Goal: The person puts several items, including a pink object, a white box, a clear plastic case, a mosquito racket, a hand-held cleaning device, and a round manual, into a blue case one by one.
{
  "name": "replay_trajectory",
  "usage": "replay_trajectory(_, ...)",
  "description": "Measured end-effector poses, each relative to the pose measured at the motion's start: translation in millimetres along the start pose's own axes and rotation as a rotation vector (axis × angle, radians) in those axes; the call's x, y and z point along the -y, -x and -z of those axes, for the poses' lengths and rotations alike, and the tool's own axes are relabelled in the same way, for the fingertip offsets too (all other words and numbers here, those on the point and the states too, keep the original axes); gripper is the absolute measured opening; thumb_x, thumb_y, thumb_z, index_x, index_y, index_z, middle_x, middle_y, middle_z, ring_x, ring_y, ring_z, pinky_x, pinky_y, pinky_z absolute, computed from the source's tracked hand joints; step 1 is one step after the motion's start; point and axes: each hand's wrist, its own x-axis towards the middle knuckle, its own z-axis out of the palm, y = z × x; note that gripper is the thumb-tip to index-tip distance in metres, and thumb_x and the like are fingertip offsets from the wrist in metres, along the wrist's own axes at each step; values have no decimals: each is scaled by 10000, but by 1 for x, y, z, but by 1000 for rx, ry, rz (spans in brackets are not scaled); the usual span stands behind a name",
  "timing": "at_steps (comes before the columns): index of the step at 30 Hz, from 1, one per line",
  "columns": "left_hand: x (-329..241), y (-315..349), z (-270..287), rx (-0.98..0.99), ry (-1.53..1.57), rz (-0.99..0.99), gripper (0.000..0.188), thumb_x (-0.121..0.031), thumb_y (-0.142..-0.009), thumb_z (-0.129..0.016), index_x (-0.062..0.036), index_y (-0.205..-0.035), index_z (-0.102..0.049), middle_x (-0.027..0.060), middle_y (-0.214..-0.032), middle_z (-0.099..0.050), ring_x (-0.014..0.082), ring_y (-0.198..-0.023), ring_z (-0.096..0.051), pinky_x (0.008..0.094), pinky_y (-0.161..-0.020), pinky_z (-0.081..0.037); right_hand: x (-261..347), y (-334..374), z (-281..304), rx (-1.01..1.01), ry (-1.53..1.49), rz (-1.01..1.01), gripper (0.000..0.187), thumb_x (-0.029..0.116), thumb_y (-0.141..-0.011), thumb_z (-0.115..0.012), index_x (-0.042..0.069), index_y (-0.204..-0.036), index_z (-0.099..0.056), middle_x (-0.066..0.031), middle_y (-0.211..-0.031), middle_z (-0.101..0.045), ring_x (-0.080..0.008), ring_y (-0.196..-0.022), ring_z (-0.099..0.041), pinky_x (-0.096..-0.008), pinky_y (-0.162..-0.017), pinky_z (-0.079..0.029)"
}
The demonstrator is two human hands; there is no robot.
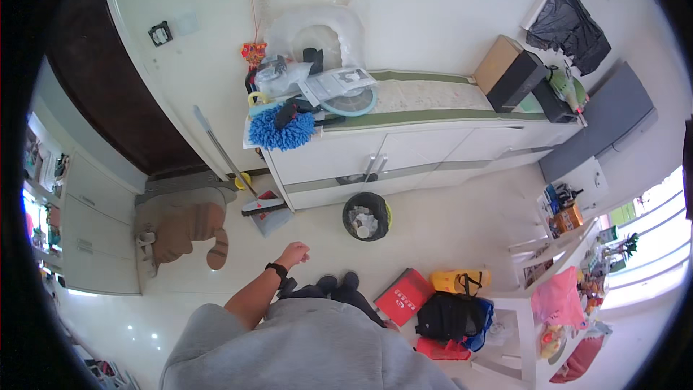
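grey fabric, softly creased, covered the person's torso in a loose shirt [310, 347]. left arm: bare below the sleeve, elbow bent, forearm slanting up and to the right above the pale, glossy floor [462, 217]; black wristband [277, 272] at its end. left hand [294, 254]: fingers loosely curled; contents, if any, could not be told. right arm: mostly hidden by the torso. right hand [390, 325]: only a sliver visible, low beside the thigh, near the red bag [403, 295]; grip could not be told. hands well apart from each other.

red bag: flat, rectangular, smooth, lying on the floor to the person's right, next to a yellow bag [451, 280] and a black backpack [444, 318] of soft fabric.

bin [380, 206]: round, dark, plastic-lined, crumpled white waste inside; stood ahead of the left hand, before the white cabinet [317, 162]. cabinet's long surface [419, 96] carried a shaggy blue mop head [280, 130] and clear plastic packaging. brown mat [189, 231], plush-looking, lay at left.
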Motion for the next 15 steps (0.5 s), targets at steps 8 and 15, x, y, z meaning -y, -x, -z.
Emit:
replay_trajectory(8,-33,30,-4,-109,-67,7,235,-267,-884,-555,-61,-973,-627,66,-782,-673,131,-681,-632,259,-551,-452,60,-62,62,196,701,-8,229,222,-831,-594,55,-971,-664,-111,-857,-673,-244,-779,-651,-395,-695,-513)
replay_trajectory(15,-152,3,5,-80,6,-271,235,-215,-903,-549,-23,-1029,-598,52,-806,-660,131,-713,-625,267,-626,-474,52,-169,94,107,382,124,266,185,-894,-537,41,-1108,-601,-116,-862,-672,-226,-719,-667,-334,-611,-524)
